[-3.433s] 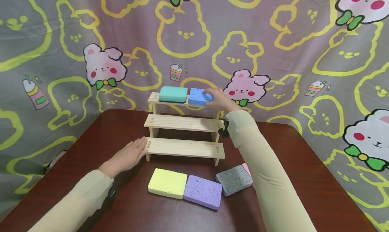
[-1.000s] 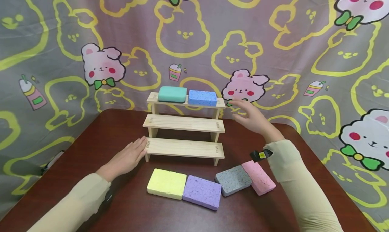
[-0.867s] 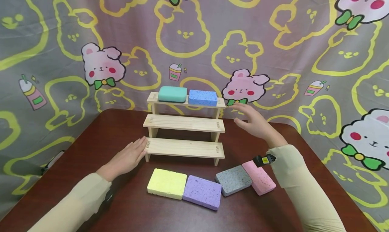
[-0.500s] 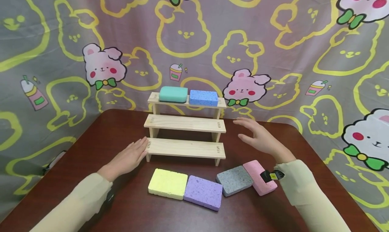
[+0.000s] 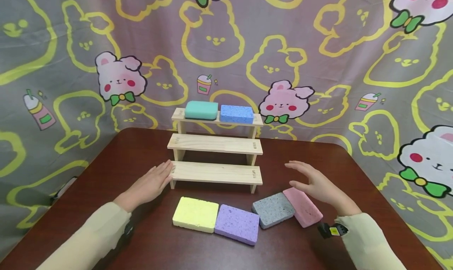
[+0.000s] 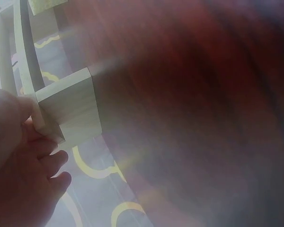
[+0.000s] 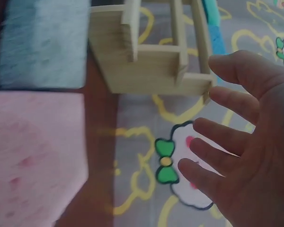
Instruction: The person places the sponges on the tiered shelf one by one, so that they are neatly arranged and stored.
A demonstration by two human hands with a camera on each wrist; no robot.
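My left hand (image 5: pixel 146 185) is at the left end of the lowest step of a three-tier wooden display stand (image 5: pixel 216 172). In the left wrist view its thumb and fingers (image 6: pixel 57 163) hold that step's end. My right hand (image 5: pixel 320 185) hovers with spread fingers by a pink sponge (image 5: pixel 307 209), holding nothing. Against the pink one lies a grey sponge (image 5: pixel 273 210). Left of these, a purple sponge (image 5: pixel 237 225) and a yellow sponge (image 5: pixel 196 214) lie side by side. On the top tier sit a teal sponge (image 5: pixel 201 110) and a speckled blue sponge (image 5: pixel 236 114).
All stands on a dark red-brown table (image 5: pixel 170 250). A grey curtain (image 5: pixel 226 34) with yellow outlines and cartoon bears hangs behind and around it. Each wrist wears a black strap, the right one (image 5: pixel 332 230) showing plainly.
My right hand has let go of the blue sponge on the top tier, then moved back and down to the right, towards the pink sponge. The left hand has stayed at the stand.
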